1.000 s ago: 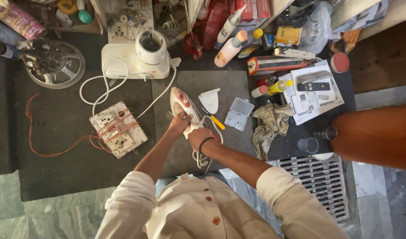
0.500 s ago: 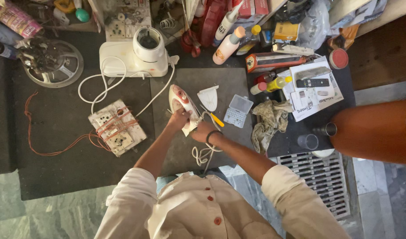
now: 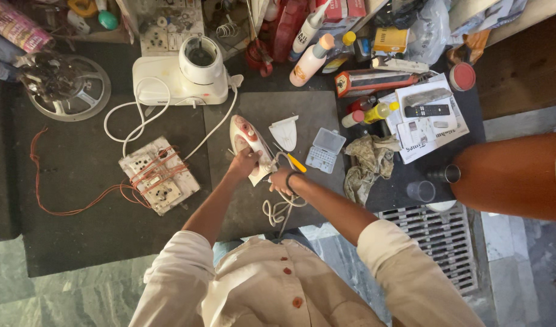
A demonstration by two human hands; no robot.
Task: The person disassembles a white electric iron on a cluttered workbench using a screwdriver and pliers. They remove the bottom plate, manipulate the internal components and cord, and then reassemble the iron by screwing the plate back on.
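Observation:
A white and red clothes iron (image 3: 247, 140) lies on a dark grey mat (image 3: 302, 109) in the middle of the head view. My left hand (image 3: 243, 165) grips the iron's near end. Just to its right, my right hand (image 3: 282, 180) is closed beside the iron's rear, where a yellow-handled screwdriver (image 3: 293, 160) sticks out; whether the hand grips it is unclear. The iron's white cord (image 3: 278, 212) coils below my right wrist. A loose white cover piece (image 3: 285, 132) rests next to the iron.
A white mixer base (image 3: 181, 79) with its cord stands behind. A switchboard (image 3: 158, 175) wound in orange wire lies left. A clear parts box (image 3: 325, 149), a rag (image 3: 366, 162), bottles, papers and a remote crowd the right. A person's orange-clad limb (image 3: 514, 175) and a floor grate (image 3: 438, 233) lie far right.
My hands and the iron have stayed in the same spot; my right hand has shifted slightly at the iron's rear. The view has drifted a little.

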